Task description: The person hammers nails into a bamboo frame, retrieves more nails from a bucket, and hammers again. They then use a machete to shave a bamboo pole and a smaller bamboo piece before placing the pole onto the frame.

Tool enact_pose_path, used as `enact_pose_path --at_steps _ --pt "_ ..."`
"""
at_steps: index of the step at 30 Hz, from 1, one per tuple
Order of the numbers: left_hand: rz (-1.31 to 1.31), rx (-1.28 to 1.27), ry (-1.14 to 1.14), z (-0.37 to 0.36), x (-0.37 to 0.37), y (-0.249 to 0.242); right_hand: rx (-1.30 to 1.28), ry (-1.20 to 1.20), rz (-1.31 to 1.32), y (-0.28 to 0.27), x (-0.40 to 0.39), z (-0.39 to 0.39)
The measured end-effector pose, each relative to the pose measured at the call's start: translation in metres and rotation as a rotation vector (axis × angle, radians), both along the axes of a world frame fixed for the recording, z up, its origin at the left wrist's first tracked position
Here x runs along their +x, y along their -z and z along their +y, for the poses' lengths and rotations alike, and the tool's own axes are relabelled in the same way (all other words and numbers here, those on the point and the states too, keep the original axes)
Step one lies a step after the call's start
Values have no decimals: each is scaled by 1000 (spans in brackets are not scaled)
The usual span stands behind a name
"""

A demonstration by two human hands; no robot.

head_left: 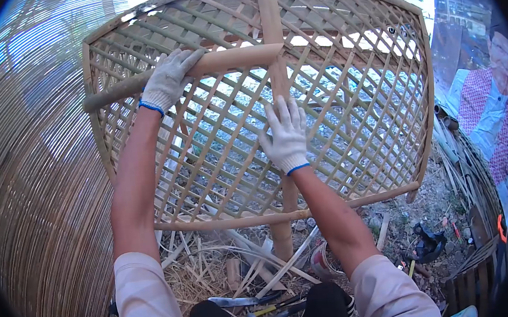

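A lattice panel of crossed bamboo strips (229,151) stands upright before me inside a bamboo frame (235,222). Across its upper left lies a bamboo pole (233,59), its right end cut at a slant and reaching the vertical bamboo post (270,18). My left hand (170,80), in a white knitted glove with a blue cuff, is closed over this pole, the fingers pointing right. My right hand (286,134), gloved the same way, rests flat with fingers stretched upward against the post and lattice. Its palm side is hidden.
A curved screen of thin bamboo slats (40,195) rises on the left. Below lie bamboo shavings (200,269), a blade (233,301), a yellow-handled tool (267,310) and a black plastic bag (429,243). Printed sheeting (482,102) hangs on the right beside bundled strips (462,158).
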State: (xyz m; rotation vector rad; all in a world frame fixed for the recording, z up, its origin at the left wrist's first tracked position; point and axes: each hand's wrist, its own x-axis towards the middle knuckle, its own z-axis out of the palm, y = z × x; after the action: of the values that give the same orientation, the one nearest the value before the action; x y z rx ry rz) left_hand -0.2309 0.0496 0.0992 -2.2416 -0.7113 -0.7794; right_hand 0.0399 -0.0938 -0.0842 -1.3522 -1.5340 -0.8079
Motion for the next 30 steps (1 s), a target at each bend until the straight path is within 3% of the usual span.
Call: enact_pose_path --at_steps 8,15,30 --pt "-12 46 109 14 -7 0 -15 -1 1 -2 0 0" --pt "112 104 60 4 -10 -3 -1 18 2 1 0 2" --pt "1 138 7 13 -17 6 19 3 22 3 0 5"
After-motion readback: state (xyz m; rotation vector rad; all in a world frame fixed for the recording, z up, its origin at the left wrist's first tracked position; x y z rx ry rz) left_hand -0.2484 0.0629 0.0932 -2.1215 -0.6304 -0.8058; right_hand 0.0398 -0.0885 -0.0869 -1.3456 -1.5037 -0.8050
